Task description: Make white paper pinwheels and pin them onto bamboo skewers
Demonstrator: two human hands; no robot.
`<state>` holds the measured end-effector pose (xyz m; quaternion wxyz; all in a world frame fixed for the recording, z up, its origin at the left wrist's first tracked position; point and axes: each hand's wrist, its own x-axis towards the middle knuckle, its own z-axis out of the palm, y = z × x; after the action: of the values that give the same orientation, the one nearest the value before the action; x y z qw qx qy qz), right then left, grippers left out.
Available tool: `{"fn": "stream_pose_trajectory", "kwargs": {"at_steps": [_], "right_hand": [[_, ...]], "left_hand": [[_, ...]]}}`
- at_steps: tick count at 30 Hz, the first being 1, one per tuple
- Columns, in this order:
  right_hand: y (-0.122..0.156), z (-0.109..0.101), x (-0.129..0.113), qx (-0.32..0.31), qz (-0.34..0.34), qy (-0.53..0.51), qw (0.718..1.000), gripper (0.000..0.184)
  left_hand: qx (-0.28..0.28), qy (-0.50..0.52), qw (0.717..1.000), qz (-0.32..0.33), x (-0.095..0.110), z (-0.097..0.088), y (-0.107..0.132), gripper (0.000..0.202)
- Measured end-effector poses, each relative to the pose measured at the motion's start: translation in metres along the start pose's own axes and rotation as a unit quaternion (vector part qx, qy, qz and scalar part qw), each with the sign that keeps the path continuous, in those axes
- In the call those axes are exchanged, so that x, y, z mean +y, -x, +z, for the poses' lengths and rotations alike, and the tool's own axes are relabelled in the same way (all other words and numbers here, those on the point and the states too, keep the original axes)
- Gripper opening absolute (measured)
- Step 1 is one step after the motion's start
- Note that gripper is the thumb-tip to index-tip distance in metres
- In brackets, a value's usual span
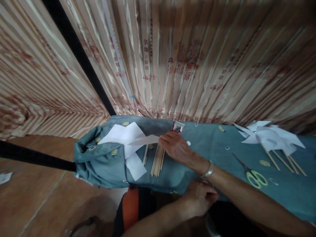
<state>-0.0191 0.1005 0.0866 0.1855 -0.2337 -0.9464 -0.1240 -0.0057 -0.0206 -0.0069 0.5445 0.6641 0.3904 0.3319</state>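
Note:
My right hand, a metal bangle on its wrist, is pinched on the corner of a white paper sheet. This sheet reaches left to more white paper lying on the cloth. Just below the hand lie several thin wooden sticks in a bunch. My left hand is low at the table's front edge with its fingers curled closed. Whatever it holds, if anything, is hidden. Near my right fingers sits a small open box of dark pins.
A green patterned cloth covers the table. Scissors with yellow-green handles lie at the right. Beyond them rest several white paper pinwheels on sticks. A smaller paper piece lies at the left. Striped curtains hang behind.

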Motion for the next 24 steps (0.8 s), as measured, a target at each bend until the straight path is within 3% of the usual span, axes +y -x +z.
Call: {"fn": "stream_pose_trajectory", "kwargs": {"at_steps": [2, 6, 9, 12, 17, 20, 22, 24], "right_hand": [[0.029, -0.017, 0.013, 0.058, 0.078, -0.042, 0.994, 0.026], [0.094, -0.049, 0.037, 0.164, 0.266, -0.09, 0.946, 0.026], [0.139, -0.065, 0.046, 0.196, 0.338, -0.085, 0.917, 0.023], [0.176, -0.068, 0.045, 0.197, 0.329, -0.089, 0.919, 0.021], [0.223, -0.049, 0.027, 0.122, 0.29, -0.055, 0.948, 0.027], [0.241, -0.038, 0.015, 0.072, 0.276, -0.051, 0.957, 0.028], [0.248, -0.035, 0.011, 0.043, 0.262, -0.059, 0.962, 0.028], [0.252, -0.035, 0.008, 0.028, 0.253, -0.077, 0.964, 0.026]], "left_hand": [[0.023, -0.018, 1.0, -0.001, 0.003, -0.005, -0.001, 0.017], [0.054, -0.039, 0.998, -0.006, 0.009, -0.02, -0.005, 0.017], [0.104, -0.043, 0.994, 0.012, 0.011, -0.032, -0.008, 0.019], [0.15, -0.051, 0.986, 0.048, 0.013, -0.046, -0.009, 0.016], [0.214, -0.116, 0.969, 0.05, 0.016, -0.071, -0.003, 0.013], [0.255, -0.204, 0.943, 0.065, 0.012, -0.078, 0.001, 0.032], [0.254, -0.277, 0.922, 0.089, 0.007, -0.077, 0.002, 0.048], [0.204, -0.334, 0.914, 0.105, 0.002, -0.074, 0.003, 0.049]]}}
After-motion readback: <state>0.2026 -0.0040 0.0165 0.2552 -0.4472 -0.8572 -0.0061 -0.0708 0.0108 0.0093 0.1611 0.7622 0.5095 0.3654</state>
